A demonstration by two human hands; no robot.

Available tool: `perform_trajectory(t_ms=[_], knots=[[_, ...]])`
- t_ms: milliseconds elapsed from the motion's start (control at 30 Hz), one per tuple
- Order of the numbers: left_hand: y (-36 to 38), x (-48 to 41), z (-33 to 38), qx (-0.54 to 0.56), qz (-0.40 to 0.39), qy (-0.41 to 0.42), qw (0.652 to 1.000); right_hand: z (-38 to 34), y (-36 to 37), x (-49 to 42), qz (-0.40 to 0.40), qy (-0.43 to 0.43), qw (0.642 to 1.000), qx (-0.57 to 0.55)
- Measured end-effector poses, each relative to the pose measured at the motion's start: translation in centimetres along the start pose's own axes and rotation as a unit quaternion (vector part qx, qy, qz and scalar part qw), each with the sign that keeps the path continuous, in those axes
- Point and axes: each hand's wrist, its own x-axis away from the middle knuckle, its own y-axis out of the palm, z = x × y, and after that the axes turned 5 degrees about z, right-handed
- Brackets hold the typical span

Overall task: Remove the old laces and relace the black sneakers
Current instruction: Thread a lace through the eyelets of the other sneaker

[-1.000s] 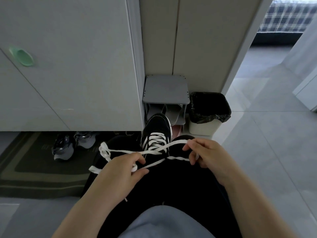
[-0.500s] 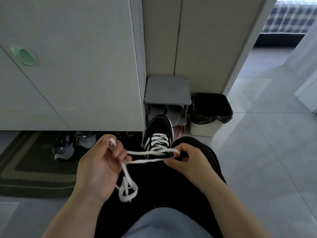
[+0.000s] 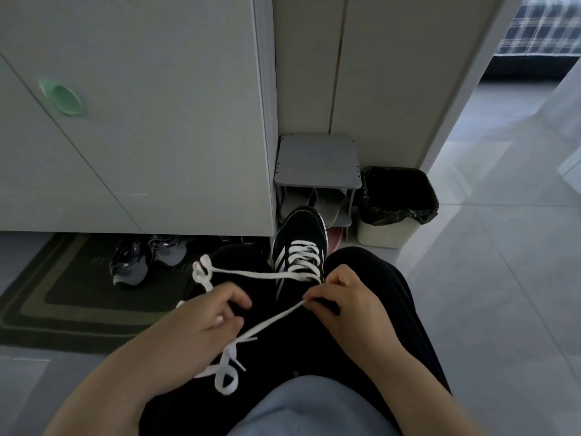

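Two hands work one white lace [image 3: 251, 273] at the black sneaker [image 3: 300, 243], which lies toe-away between the person's knees. The right hand [image 3: 345, 306] keeps a narrow grip, pinching one lace strand at the fingertips just beside the sneaker's near end. The left hand [image 3: 201, 322] has its grip curled round the lace; loose loops lie above and below it. Other shoes [image 3: 129, 262] sit on a mat [image 3: 63, 303].

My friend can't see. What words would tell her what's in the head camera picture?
A left hand and a right hand hold a white lace threaded through a black sneaker between the person's legs. The right hand pinches one strand; the left hand grips another. Behind stand a rack, a bin and shoes on a mat.
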Motion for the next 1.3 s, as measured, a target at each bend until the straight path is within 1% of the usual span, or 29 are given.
perform_trajectory(t_ms=[33, 67, 100, 133, 167, 233, 267, 333, 367, 400, 467, 533, 567, 633, 700, 733, 767, 833, 867, 1000, 1067, 1167, 1233, 1300], knots=[[0.0, -0.4, -0.2, -0.025, 0.047, 0.030, 0.998, 0.1, -0.2, 0.1, -0.008, 0.000, 1.000, 0.000], [-0.1, -0.9, -0.4, -0.065, 0.115, 0.072, 0.989, 0.1, -0.4, 0.1, -0.023, -0.003, 1.000, 0.005], [-0.2, -1.6, -0.5, -0.114, 0.180, 0.112, 0.970, 0.0, -0.5, 0.3, -0.039, -0.013, 0.999, 0.020], [-0.4, -2.3, -0.6, -0.168, 0.222, 0.133, 0.951, -0.1, -0.5, 0.4, -0.053, -0.025, 0.998, 0.037], [-0.5, -3.3, -0.6, -0.220, 0.230, 0.131, 0.939, -0.3, -0.4, 0.5, -0.059, -0.039, 0.996, 0.050], [-0.8, -5.2, -0.6, -0.316, 0.169, 0.095, 0.929, -0.8, -0.2, 0.7, -0.060, -0.065, 0.995, 0.054], [-1.0, -6.0, -0.5, -0.341, 0.136, 0.084, 0.927, -1.1, -0.2, 0.8, -0.061, -0.070, 0.995, 0.048], [-1.7, -7.0, 0.0, -0.357, 0.111, 0.101, 0.922, -1.7, -0.3, 0.6, -0.059, -0.055, 0.997, 0.018], [-2.4, -7.1, 0.6, -0.337, 0.097, 0.103, 0.931, -2.1, -0.5, 0.3, -0.060, -0.043, 0.997, -0.010], [-3.0, -7.1, 1.3, -0.291, 0.072, 0.089, 0.950, -2.7, -0.6, 0.0, -0.065, -0.031, 0.996, -0.043], [-4.0, -7.0, 3.0, -0.155, 0.027, 0.071, 0.985, -4.2, -0.6, -0.9, -0.075, -0.003, 0.991, -0.113], [-4.4, -6.7, 5.1, -0.019, 0.035, 0.094, 0.995, -6.3, -0.2, -2.1, -0.111, 0.041, 0.973, -0.196], [-4.5, -6.6, 6.1, 0.056, 0.035, 0.098, 0.993, -7.2, 0.1, -2.8, -0.131, 0.054, 0.958, -0.247], [-4.5, -6.4, 7.8, 0.185, 0.001, 0.089, 0.979, -9.0, 0.6, -3.9, -0.161, 0.067, 0.919, -0.355], [-4.9, -6.5, 8.6, 0.267, -0.039, 0.072, 0.960, -9.5, 0.2, -4.5, -0.156, 0.096, 0.884, -0.431], [-5.3, -6.6, 8.6, 0.294, -0.047, 0.067, 0.952, -9.3, -0.4, -4.5, -0.144, 0.108, 0.875, -0.449], [-5.7, -6.8, 8.6, 0.309, -0.042, 0.066, 0.948, -8.9, -1.1, -4.4, -0.128, 0.116, 0.880, -0.443], [-6.5, -7.3, 7.8, 0.310, -0.004, 0.061, 0.949, -7.5, -2.4, -4.1, -0.083, 0.121, 0.915, -0.376], [-6.6, -7.7, 7.2, 0.297, 0.020, 0.055, 0.953, -6.6, -3.0, -3.9, -0.063, 0.127, 0.924, -0.355], [-6.4, -9.4, 4.0, 0.208, 0.109, 0.021, 0.972, -3.0, -4.8, -2.7, -0.019, 0.190, 0.934, -0.302], [-6.2, -10.1, 2.5, 0.166, 0.141, 0.014, 0.976, -1.7, -5.2, -2.0, 0.004, 0.203, 0.935, -0.291], [-6.3, -10.9, 0.2, 0.044, 0.186, 0.028, 0.981, -0.2, -6.0, -1.1, 0.045, 0.214, 0.917, -0.332], [-6.4, -11.4, -1.4, -0.054, 0.193, 0.032, 0.979, 0.4, -6.5, -0.6, 0.054, 0.225, 0.908, -0.348], [-5.9, -11.3, -2.0, -0.158, 0.192, 0.046, 0.968, 0.4, -6.7, -0.6, 0.039, 0.215, 0.922, -0.318]])
